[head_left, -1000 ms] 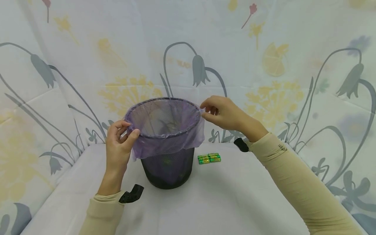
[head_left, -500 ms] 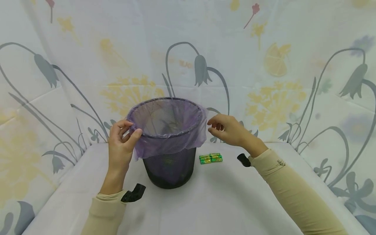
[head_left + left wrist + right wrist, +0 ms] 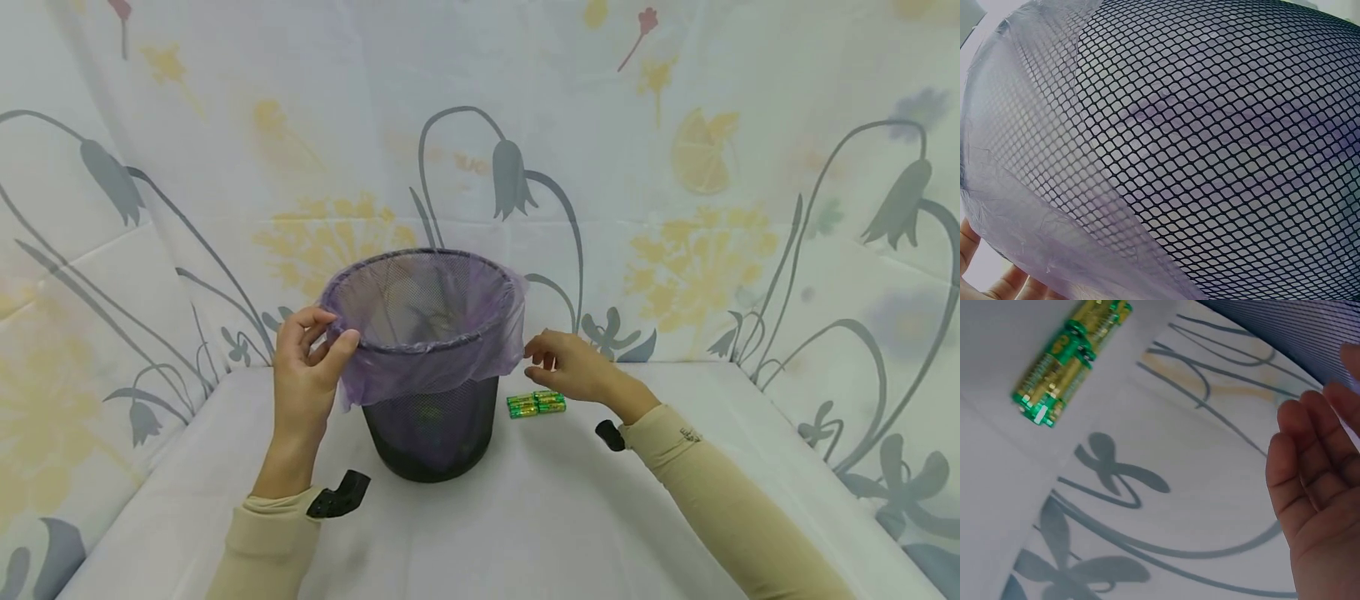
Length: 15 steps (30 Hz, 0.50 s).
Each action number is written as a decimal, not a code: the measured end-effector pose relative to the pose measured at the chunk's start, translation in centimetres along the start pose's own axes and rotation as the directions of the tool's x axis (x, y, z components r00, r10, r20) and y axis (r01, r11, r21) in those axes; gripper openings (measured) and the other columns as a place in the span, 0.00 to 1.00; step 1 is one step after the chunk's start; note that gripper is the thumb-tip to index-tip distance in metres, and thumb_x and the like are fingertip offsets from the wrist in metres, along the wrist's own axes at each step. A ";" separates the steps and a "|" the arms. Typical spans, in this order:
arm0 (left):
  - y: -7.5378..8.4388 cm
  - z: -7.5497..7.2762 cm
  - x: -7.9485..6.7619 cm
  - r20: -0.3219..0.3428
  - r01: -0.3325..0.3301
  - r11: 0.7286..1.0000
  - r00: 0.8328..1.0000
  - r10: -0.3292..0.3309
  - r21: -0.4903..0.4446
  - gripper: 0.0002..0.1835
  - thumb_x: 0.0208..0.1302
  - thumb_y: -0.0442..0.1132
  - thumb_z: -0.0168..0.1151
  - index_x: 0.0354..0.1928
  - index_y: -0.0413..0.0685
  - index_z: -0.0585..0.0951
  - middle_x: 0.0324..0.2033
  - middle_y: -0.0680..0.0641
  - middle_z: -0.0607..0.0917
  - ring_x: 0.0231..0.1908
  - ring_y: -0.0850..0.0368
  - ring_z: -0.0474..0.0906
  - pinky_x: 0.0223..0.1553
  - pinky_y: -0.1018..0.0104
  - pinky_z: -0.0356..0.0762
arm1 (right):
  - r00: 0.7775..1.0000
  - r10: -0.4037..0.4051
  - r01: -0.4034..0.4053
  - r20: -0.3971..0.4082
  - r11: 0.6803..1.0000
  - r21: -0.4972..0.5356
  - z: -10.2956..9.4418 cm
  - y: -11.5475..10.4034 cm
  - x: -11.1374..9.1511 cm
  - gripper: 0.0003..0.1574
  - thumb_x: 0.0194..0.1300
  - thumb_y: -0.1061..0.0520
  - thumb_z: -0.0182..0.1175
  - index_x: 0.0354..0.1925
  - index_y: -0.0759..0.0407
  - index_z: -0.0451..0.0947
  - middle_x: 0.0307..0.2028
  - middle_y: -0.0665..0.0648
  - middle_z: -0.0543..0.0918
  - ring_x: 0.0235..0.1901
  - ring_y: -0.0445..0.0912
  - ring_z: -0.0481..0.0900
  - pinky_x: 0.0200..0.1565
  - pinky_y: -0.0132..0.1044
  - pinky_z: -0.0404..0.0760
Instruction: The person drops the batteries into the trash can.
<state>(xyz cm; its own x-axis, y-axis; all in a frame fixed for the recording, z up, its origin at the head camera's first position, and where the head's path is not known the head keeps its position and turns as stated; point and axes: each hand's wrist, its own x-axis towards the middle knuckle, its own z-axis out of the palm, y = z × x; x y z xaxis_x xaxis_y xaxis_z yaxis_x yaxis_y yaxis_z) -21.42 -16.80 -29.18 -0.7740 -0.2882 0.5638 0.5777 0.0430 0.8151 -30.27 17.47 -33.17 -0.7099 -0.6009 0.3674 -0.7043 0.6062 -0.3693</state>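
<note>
A black mesh wastebasket (image 3: 431, 437) stands upright on the white surface. A thin purple bin liner (image 3: 420, 371) lines it and folds over its rim all round. At the rim's left side my left hand (image 3: 303, 375) pinches the liner and rim between thumb and fingers. Its fingers (image 3: 1010, 282) show at the lower left of the left wrist view, beside the liner. Just off the liner's right edge is my right hand (image 3: 573, 367), fingers loosely bent, nothing seen in it. The right wrist view shows these bent fingers (image 3: 1310, 450) near the mesh; whether they brush the liner I cannot tell.
A small pack of green and gold batteries (image 3: 536, 404) lies right of the wastebasket, below my right hand. White cloth (image 3: 600, 533) covers the surface. Behind stands a flower-printed curtain (image 3: 480, 83), close to the wastebasket's back.
My right hand has let go of the liner at the right rim and moved down along its outside. The left hand keeps its place on the rim.
</note>
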 end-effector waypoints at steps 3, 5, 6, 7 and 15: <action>0.0 0.0 0.0 -0.001 -0.005 1.000 1.000 0.005 -0.007 0.14 0.56 0.29 0.64 0.44 0.41 0.73 0.52 0.51 0.67 0.56 0.53 0.69 0.53 0.65 0.66 | 0.999 0.019 -0.020 0.047 0.999 0.035 1.0 0.5 0.0 0.15 0.59 0.56 0.65 0.45 0.59 0.79 0.34 0.49 0.78 0.34 0.47 0.76 0.37 0.38 0.76; 0.0 0.0 0.0 0.001 -0.006 1.000 1.000 0.006 -0.010 0.14 0.57 0.29 0.64 0.44 0.41 0.73 0.52 0.51 0.67 0.56 0.53 0.69 0.53 0.65 0.66 | 0.997 0.029 -0.031 0.074 0.999 0.032 1.7 0.8 0.0 0.16 0.58 0.56 0.65 0.45 0.59 0.79 0.34 0.50 0.79 0.35 0.49 0.77 0.38 0.39 0.76; 0.0 0.0 0.0 0.003 -0.006 1.000 1.000 0.006 -0.010 0.14 0.57 0.29 0.64 0.44 0.41 0.73 0.52 0.51 0.67 0.56 0.53 0.69 0.53 0.65 0.66 | 0.995 0.037 -0.039 0.091 0.999 0.030 2.0 0.9 -0.1 0.16 0.57 0.56 0.66 0.45 0.58 0.79 0.35 0.50 0.79 0.36 0.49 0.78 0.39 0.39 0.76; 0.0 0.0 0.0 0.004 -0.006 1.000 1.000 0.006 -0.010 0.14 0.57 0.28 0.64 0.44 0.41 0.73 0.52 0.51 0.67 0.56 0.53 0.69 0.53 0.65 0.66 | 0.993 0.043 -0.045 0.109 0.999 0.024 2.3 1.0 -0.1 0.17 0.57 0.56 0.66 0.45 0.58 0.79 0.35 0.51 0.79 0.37 0.49 0.78 0.39 0.40 0.76; 0.0 0.0 0.0 0.005 -0.001 1.000 1.000 0.001 0.006 0.14 0.57 0.29 0.64 0.45 0.40 0.73 0.52 0.51 0.67 0.57 0.53 0.69 0.53 0.63 0.65 | 0.979 0.068 -0.074 0.193 0.997 0.023 4.7 2.0 -0.6 0.18 0.56 0.56 0.66 0.46 0.59 0.79 0.37 0.55 0.80 0.38 0.49 0.77 0.41 0.41 0.75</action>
<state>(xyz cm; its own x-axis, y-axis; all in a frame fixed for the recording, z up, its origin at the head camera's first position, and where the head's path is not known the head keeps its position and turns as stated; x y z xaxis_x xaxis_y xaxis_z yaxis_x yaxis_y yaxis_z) -21.40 -16.79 -29.21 -0.7746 -0.2831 0.5655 0.5773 0.0487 0.8151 -31.30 16.59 -38.11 -0.7428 -0.6475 0.1701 -0.6500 0.6367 -0.4149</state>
